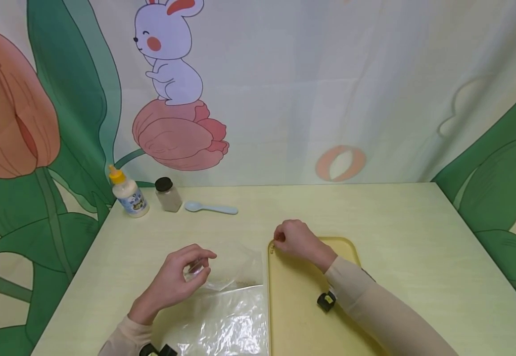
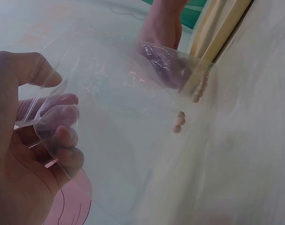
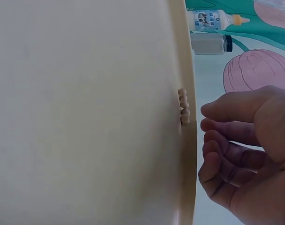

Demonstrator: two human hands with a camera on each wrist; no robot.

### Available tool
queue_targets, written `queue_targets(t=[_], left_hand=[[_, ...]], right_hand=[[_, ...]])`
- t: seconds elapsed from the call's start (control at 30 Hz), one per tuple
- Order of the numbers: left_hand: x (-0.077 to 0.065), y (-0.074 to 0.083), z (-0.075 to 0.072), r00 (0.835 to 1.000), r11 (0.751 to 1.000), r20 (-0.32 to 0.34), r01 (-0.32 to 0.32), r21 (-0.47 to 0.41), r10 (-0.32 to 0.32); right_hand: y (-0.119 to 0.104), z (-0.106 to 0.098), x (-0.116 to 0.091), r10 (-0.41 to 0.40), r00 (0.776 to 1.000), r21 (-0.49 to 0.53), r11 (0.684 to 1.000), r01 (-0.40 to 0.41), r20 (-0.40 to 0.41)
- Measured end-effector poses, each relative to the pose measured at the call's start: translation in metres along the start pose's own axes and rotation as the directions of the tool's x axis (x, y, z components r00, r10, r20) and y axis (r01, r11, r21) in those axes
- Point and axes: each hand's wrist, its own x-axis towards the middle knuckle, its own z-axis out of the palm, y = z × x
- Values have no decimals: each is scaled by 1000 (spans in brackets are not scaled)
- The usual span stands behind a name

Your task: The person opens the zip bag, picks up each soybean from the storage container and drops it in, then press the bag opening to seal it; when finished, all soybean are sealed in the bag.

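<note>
Tan balls, a short row of them, lie against the inner side of the rim of a yellow tray, close to its far left corner in the head view. The right hand is at that same corner; its fingers are loosely curled, thumb near the index fingertip, with nothing visible between them. In its wrist view the fingertips are just beside the tray's rim and a small gap away from the balls.

To the left of the tray, the left hand grips a clear plastic bag, its thumb and bent fingers around the film's edge. The bag spans from that hand toward the tray's left side, with shiny, creased film flat on the pale yellow table nearer the wearer. A few more balls show at the film in the left wrist view; I cannot tell whether they are inside the bag.

Beyond the tray, to its far left, a labelled bottle with a yellow nozzle, a black-lidded clear jar and a light blue spoon stand or lie in a row. Behind the tray, past the table, hangs a curtain printed with a rabbit and tulips.
</note>
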Motion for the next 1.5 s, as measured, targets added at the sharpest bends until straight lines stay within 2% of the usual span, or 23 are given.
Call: queue_targets(t=[0.4, 1.0, 1.5], left_hand=[[2, 4, -3, 1000, 1000, 6, -4, -11, 4], [1, 4, -3, 1000, 1000, 5, 5, -13, -5], [0, 4, -2, 1000, 1000, 4, 6, -13, -6]], right_hand=[[1, 3, 2, 38, 997, -45, 998, -36, 63], [2, 6, 4, 35, 997, -82, 996, -29, 68], [6, 9, 3, 35, 998, -66, 997, -31, 60]])
